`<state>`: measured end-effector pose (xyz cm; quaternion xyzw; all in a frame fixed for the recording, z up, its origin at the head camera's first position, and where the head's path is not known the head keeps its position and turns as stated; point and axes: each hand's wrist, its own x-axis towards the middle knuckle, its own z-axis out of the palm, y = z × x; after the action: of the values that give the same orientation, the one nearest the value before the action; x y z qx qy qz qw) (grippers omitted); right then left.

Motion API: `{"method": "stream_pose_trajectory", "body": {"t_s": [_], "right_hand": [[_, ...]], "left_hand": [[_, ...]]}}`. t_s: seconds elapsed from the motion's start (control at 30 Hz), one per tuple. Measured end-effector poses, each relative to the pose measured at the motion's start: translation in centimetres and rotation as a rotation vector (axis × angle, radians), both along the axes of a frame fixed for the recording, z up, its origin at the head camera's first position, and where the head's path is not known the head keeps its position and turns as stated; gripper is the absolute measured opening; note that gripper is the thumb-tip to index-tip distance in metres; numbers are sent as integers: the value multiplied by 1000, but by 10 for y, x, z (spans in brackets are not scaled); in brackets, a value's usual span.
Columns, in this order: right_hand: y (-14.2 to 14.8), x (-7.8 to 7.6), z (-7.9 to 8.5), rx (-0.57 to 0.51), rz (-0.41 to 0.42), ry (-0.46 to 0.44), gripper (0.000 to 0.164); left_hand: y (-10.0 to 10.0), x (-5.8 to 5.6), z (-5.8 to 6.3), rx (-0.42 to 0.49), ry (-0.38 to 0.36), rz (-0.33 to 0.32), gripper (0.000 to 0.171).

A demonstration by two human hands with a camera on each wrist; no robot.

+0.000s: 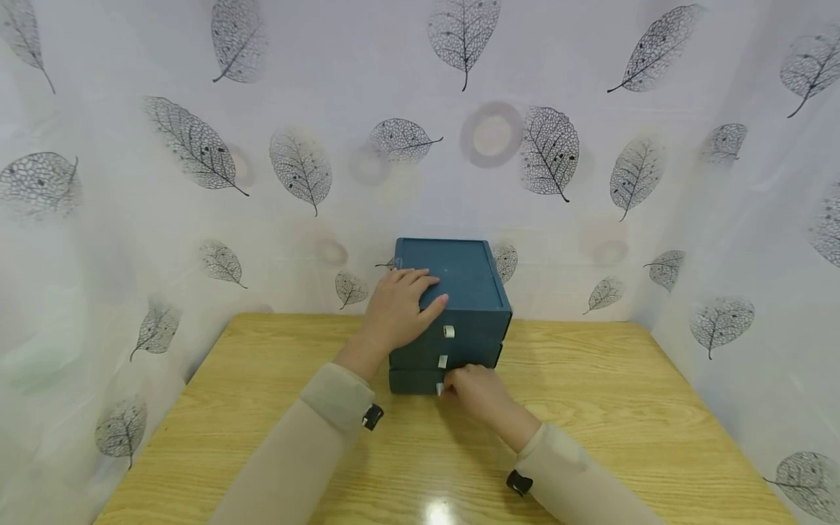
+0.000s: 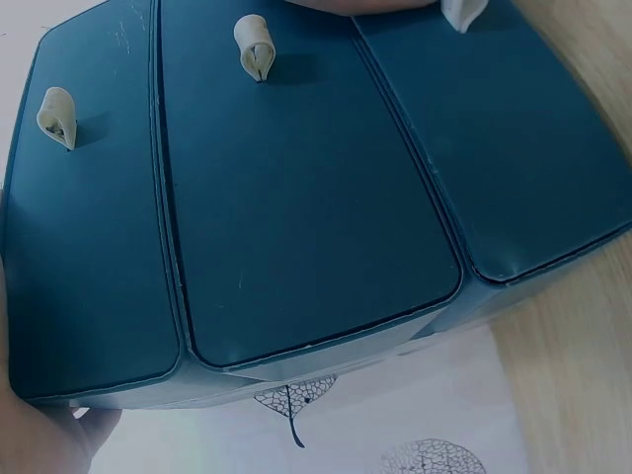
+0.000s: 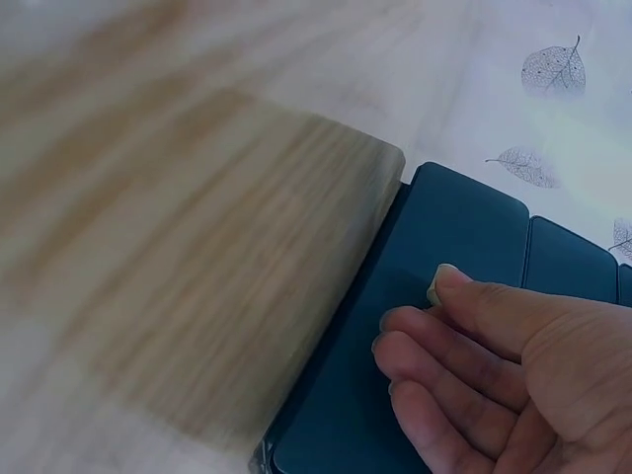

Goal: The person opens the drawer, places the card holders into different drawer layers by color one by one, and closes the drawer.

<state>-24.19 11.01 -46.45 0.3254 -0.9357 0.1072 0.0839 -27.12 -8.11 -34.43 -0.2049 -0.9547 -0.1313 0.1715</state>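
Note:
A dark blue box of three stacked drawers (image 1: 459,273) stands on the table, each drawer front bearing a small off-white loop tab. My left hand (image 1: 397,306) rests on the left part of its top, fingers extended and thumb by the front edge. Low at the front, my right hand (image 1: 475,390) pinches the pull tab (image 3: 434,292) of the bottom drawer (image 1: 413,381) between thumb and index finger. The other fingers curl near the drawer face. Above it, the middle tab (image 2: 255,47) and top tab (image 2: 57,116) hang untouched.
The light wood table (image 1: 590,379) extends on both sides of the box. Behind it hangs a pale curtain (image 1: 367,204) printed with dark leaves, which also runs along the left and right sides. Each sleeve cuff has a small black clip (image 1: 372,416).

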Motion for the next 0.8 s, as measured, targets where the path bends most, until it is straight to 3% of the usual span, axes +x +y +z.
{"method": "stream_pose_trajectory", "body": {"t_s": [0.8], "right_hand": [[-2,-2,1,22,-13,-12,8]], "left_hand": [[0,2,3,8,-24,-1,56]]}}
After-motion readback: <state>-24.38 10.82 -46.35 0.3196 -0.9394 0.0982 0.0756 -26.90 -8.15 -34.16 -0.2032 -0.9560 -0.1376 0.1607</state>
